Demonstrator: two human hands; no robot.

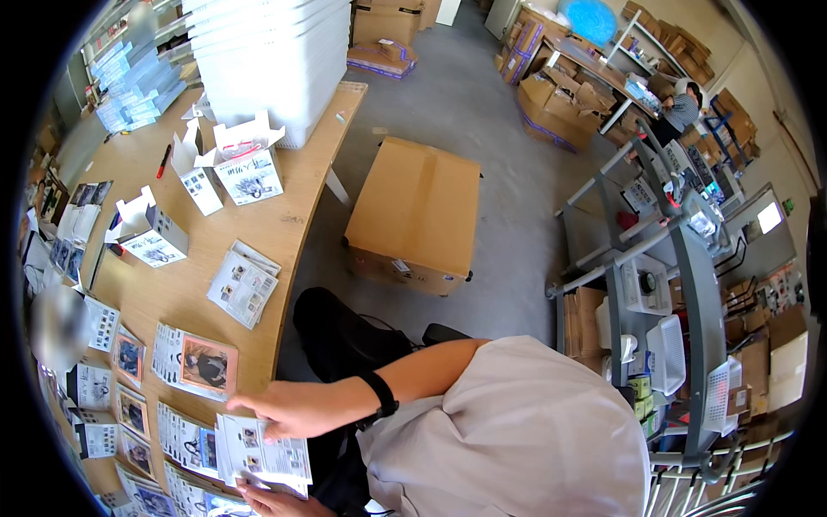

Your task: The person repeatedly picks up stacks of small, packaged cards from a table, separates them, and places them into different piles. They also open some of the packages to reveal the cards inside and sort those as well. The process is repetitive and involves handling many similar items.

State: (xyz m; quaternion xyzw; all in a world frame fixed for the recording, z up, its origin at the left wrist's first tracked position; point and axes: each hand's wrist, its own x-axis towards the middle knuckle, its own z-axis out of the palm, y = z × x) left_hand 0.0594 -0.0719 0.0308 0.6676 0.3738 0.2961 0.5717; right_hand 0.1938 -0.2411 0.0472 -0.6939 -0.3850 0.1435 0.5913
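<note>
My left hand [281, 503] grips the lower edge of a small stack of printed flat packs [274, 452], just off the table's edge. On the same stack lies the thumb of my right hand [291, 408], index finger stretched towards the table; its other fingers are partly hidden. A black band circles my right forearm. Beside my hands, fanned rows of similar packs lie on the wooden table [258, 216], one topped by an orange-framed picture card [208, 365]. Farther up lies a loose pile of packs [244, 284].
Open white printed cartons [249, 174] and a red marker [163, 161] stand or lie on the table near tall stacked white bins [271, 64]. A large cardboard box [417, 207] sits on the floor. A grey shelf cart [698, 336] holds baskets. Another person [681, 113] is at the far right.
</note>
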